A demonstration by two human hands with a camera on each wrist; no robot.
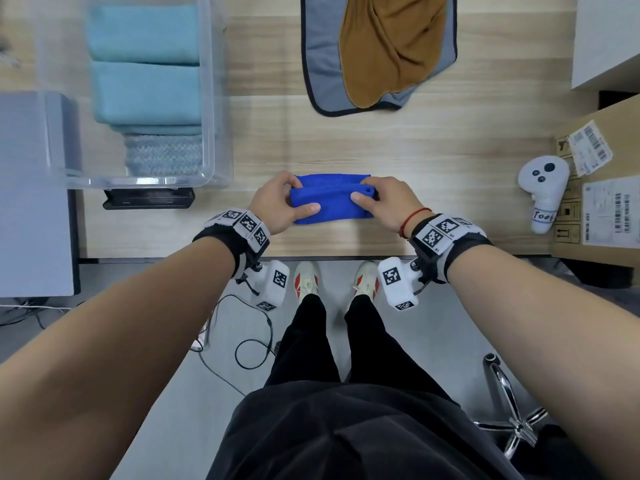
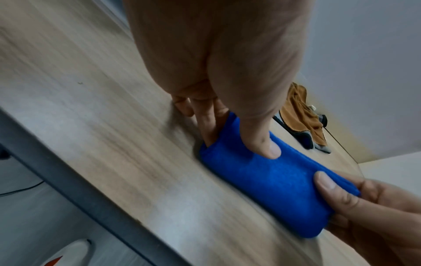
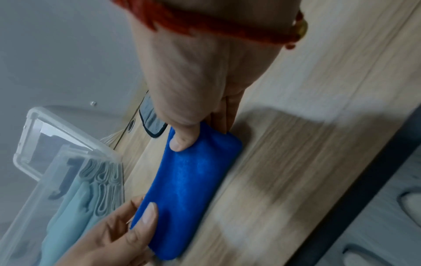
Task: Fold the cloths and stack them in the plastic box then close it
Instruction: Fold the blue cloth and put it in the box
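A folded blue cloth [image 1: 330,199] lies near the table's front edge. My left hand [image 1: 280,202] pinches its left end, thumb on top and fingers tucked under. My right hand [image 1: 384,202] pinches the right end the same way. The wrist views show the blue cloth [image 2: 268,183] [image 3: 191,183] as a thick folded pad with a thumb pressed on each end. The clear plastic box [image 1: 214,98] stands open at the back left with several folded teal cloths [image 1: 145,88] inside. A brown cloth [image 1: 391,46] lies bunched on a grey cloth [image 1: 322,64] at the back.
A black object [image 1: 149,199] lies in front of the box. A white controller [image 1: 543,192] and a cardboard carton [image 1: 599,188] sit at the right edge. A grey unit [image 1: 34,195] stands at the left. Bare wood [image 1: 433,150] lies between the cloths.
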